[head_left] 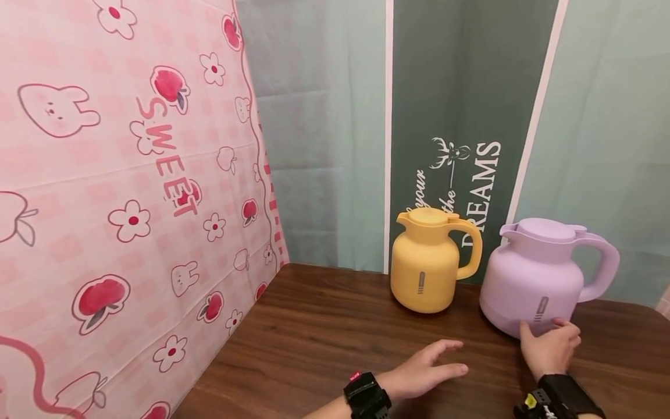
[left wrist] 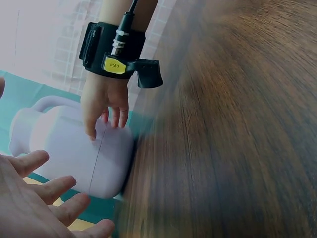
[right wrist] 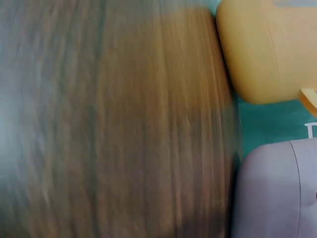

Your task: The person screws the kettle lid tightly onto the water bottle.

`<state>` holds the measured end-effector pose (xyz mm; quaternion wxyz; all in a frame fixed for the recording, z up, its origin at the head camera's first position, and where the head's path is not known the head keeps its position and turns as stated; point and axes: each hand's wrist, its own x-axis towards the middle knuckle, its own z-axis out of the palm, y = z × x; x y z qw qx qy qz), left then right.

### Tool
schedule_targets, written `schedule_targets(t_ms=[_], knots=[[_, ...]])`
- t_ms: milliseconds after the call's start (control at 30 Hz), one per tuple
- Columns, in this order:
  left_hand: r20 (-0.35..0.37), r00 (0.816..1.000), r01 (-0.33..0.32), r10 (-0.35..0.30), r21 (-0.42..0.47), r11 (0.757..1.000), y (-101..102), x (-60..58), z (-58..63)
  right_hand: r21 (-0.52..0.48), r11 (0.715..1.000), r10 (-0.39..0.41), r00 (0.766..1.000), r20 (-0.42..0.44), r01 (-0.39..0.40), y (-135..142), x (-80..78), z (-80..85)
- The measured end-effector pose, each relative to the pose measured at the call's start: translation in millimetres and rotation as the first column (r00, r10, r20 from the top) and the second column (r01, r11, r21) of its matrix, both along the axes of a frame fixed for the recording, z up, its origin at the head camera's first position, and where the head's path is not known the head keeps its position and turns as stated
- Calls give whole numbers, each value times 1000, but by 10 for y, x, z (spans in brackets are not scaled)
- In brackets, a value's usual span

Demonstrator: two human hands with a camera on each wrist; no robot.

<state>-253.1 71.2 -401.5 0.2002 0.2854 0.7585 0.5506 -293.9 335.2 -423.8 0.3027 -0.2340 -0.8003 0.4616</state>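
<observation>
A lavender jug [head_left: 531,273] with a lid, spout and side handle stands upright on the right of the wooden table. My right hand [head_left: 551,348] is at its lower front, thumb and loosely bent fingers touching the body; the left wrist view shows this hand [left wrist: 106,101] against the jug's [left wrist: 74,144] lower side. My left hand [head_left: 421,368] is held over the table in front of the jugs, fingers spread and holding nothing. Left of the lavender jug stands a smaller yellow jug [head_left: 425,267], upright, its handle towards the lavender one. In the right wrist view both jugs show only partly.
The dark wooden table [head_left: 314,326] runs up to a green curtain [head_left: 324,174] with a dark panel behind the jugs. A pink patterned cloth [head_left: 131,250] hangs along the left side. Black straps with cameras [head_left: 366,396] sit on both wrists.
</observation>
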Motion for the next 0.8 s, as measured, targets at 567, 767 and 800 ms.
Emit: schedule_targets(t_ms=[567, 767, 800], knots=[[-2, 1000, -6, 6, 11, 1000, -22, 26, -28, 30, 998, 48, 991, 124, -52, 126, -107, 90], [9, 1000, -1, 1, 5, 1000, -25, 22, -30, 71, 995, 56, 987, 152, -68, 170, -145, 143], [11, 1000, 1, -1, 7, 1000, -25, 20, -31, 72, 995, 59, 986, 154, -71, 172, -146, 159]])
